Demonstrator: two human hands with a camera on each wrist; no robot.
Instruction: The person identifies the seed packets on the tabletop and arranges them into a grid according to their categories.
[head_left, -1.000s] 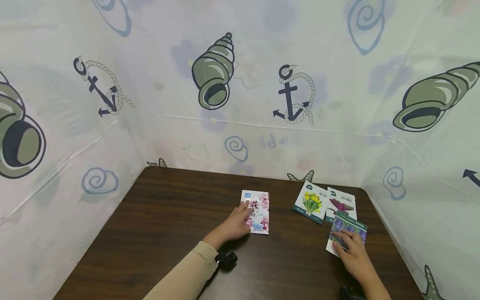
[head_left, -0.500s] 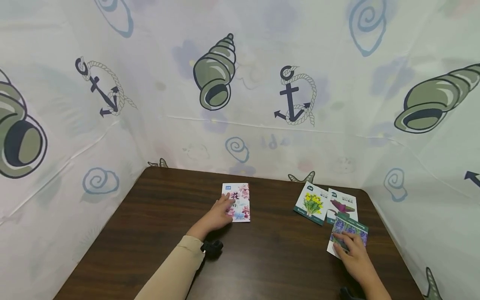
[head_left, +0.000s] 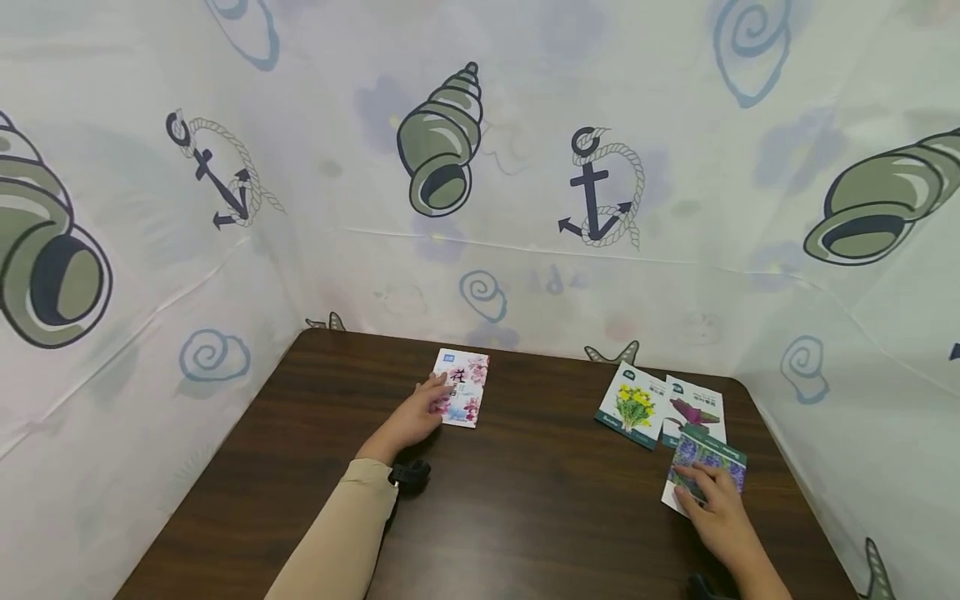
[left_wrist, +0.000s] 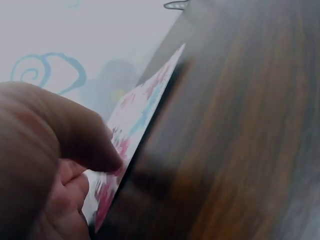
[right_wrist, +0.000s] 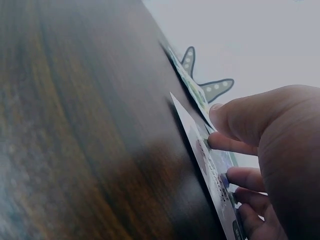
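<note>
Pink packet [head_left: 461,388] slid away; only head shows yellow packet [head_left: 634,405].

On the surface [head_left: 525,517], your left hand [head_left: 408,421] rests on a packet [head_left: 461,387] at centre frame. At lower right your right hand [head_left: 716,512] lies on another packet [head_left: 705,460], with two more packets [head_left: 663,406] just behind it.

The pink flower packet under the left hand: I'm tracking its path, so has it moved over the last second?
Yes. The pink flower packet has slid left and toward the table's far edge, farther from the yellow flower packet, with the left hand on it.
</note>
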